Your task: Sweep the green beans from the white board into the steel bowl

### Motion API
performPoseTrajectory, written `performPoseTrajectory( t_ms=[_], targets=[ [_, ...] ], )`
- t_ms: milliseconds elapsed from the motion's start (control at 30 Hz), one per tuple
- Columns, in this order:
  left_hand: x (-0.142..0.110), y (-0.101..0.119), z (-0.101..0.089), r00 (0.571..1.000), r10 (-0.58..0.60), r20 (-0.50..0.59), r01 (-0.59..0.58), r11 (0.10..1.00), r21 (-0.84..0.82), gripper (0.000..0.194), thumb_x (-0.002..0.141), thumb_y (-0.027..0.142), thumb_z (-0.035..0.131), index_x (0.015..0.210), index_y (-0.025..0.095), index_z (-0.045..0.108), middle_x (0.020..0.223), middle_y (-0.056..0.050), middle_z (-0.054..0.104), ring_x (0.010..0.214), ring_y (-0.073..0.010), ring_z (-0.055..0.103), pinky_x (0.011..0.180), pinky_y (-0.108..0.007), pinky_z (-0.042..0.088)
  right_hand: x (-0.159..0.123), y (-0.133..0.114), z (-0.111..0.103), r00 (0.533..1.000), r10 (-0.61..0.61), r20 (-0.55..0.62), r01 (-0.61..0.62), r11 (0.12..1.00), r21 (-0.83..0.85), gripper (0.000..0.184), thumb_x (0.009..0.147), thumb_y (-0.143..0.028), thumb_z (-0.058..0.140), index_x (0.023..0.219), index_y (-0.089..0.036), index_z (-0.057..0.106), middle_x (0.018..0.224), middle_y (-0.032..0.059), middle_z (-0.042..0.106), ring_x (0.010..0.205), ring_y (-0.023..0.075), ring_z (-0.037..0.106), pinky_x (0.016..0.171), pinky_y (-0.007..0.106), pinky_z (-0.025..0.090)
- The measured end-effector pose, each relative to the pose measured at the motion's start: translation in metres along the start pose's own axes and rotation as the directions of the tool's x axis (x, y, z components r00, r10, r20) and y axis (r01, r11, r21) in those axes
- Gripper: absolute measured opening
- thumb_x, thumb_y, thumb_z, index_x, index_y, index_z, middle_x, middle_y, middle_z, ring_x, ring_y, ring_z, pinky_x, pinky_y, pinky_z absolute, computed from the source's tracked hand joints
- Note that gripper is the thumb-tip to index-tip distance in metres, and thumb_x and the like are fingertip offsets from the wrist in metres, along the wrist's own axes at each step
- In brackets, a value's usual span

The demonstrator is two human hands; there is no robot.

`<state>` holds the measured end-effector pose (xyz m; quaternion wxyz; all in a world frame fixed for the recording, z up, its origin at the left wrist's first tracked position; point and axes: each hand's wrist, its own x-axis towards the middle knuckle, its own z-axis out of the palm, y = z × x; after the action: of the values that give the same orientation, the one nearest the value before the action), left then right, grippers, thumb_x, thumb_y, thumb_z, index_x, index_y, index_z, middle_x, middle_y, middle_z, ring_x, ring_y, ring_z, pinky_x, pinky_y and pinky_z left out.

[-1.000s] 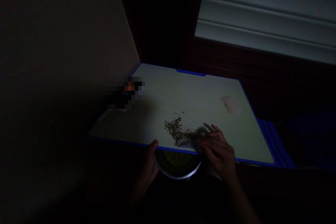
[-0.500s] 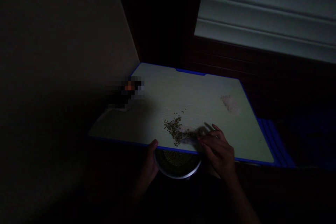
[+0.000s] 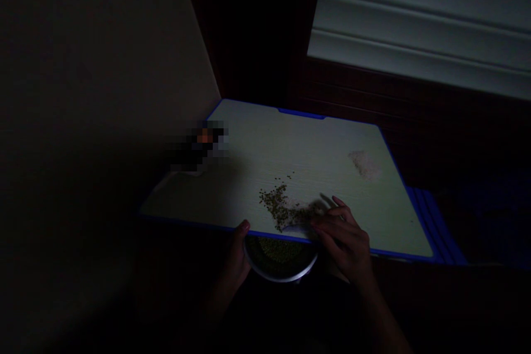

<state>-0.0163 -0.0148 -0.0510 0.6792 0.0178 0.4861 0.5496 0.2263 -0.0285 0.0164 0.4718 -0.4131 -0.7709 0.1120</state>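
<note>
A metal bowl (image 3: 286, 278) with small greenish grains (image 3: 280, 249) in it sits just under the near edge of a folding table (image 3: 265, 144). My left hand (image 3: 237, 257) is closed on the bowl's left side, its thumb up by the blue table rim. On the tabletop lies a scattered patch of dark greenish grains (image 3: 277, 207), with some pale bits (image 3: 294, 203) among them. At the right end of this patch is my right hand (image 3: 344, 235), thumb and forefinger together and the other fingers lifted. Whatever its fingertips pinch is hidden.
Toward the right of the table is a small heap of pale grains (image 3: 365, 165). A blurred-out dark object (image 3: 199, 146) stands at the left edge. A wall (image 3: 124, 66) rises on the left, and pale slats (image 3: 415, 22) are at the back. The room is very dim.
My right hand has shifted very slightly left and its fingers have drawn a little closer together. My left hand and the bowl have stayed nearly still.
</note>
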Motion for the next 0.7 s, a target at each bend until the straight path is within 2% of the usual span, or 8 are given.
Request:
performPoseTrajectory(
  t_ms=[167, 367, 567, 700],
  targets=[
    [-0.002, 0.000, 0.001, 1.000, -0.008, 0.002, 0.008, 1.000, 0.006, 0.026, 0.087, 0.029, 0.065, 0.105, 0.012, 0.072, 0.106, -0.014, 0.080, 0.120, -0.0308, 0.068, 0.108, -0.042, 0.052, 0.000, 0.000, 0.000, 1.000, 0.002, 0.008, -0.002, 1.000, 0.000, 0.029, 0.091, -0.008, 0.067, 0.112, -0.028, 0.073, 0.099, 0.0004, 0.080, 0.097, 0.0218, 0.062, 0.113, 0.066, 0.041],
    [0.003, -0.004, -0.006, 1.000, -0.007, 0.009, 0.007, 1.000, 0.014, 0.034, 0.080, 0.034, 0.074, 0.107, 0.013, 0.072, 0.106, -0.013, 0.080, 0.115, -0.0323, 0.070, 0.106, -0.043, 0.053, -0.003, 0.004, 0.002, 1.000, 0.003, -0.026, -0.004, 1.000, -0.027, 0.030, 0.090, -0.009, 0.070, 0.112, -0.028, 0.073, 0.098, 0.0007, 0.080, 0.095, 0.0214, 0.062, 0.113, 0.066, 0.042],
    [0.004, -0.005, -0.009, 0.999, -0.005, 0.037, 0.004, 1.000, 0.017, 0.041, 0.076, 0.039, 0.078, 0.107, 0.012, 0.073, 0.106, -0.013, 0.080, 0.118, -0.0320, 0.069, 0.106, -0.041, 0.053, -0.001, 0.003, 0.002, 1.000, -0.008, 0.009, 0.008, 1.000, -0.014, 0.031, 0.090, -0.009, 0.070, 0.113, -0.029, 0.074, 0.098, 0.0004, 0.080, 0.095, 0.0214, 0.062, 0.113, 0.065, 0.043],
    [0.004, -0.004, -0.007, 1.000, -0.005, 0.016, 0.005, 1.000, 0.024, 0.034, 0.079, 0.036, 0.075, 0.104, 0.013, 0.073, 0.102, -0.012, 0.080, 0.117, -0.0313, 0.069, 0.105, -0.040, 0.053, 0.000, 0.002, 0.002, 1.000, -0.001, -0.003, 0.001, 1.000, 0.008, 0.033, 0.089, -0.010, 0.071, 0.114, -0.031, 0.074, 0.099, -0.0006, 0.081, 0.094, 0.0210, 0.064, 0.112, 0.064, 0.044]
  ],
)
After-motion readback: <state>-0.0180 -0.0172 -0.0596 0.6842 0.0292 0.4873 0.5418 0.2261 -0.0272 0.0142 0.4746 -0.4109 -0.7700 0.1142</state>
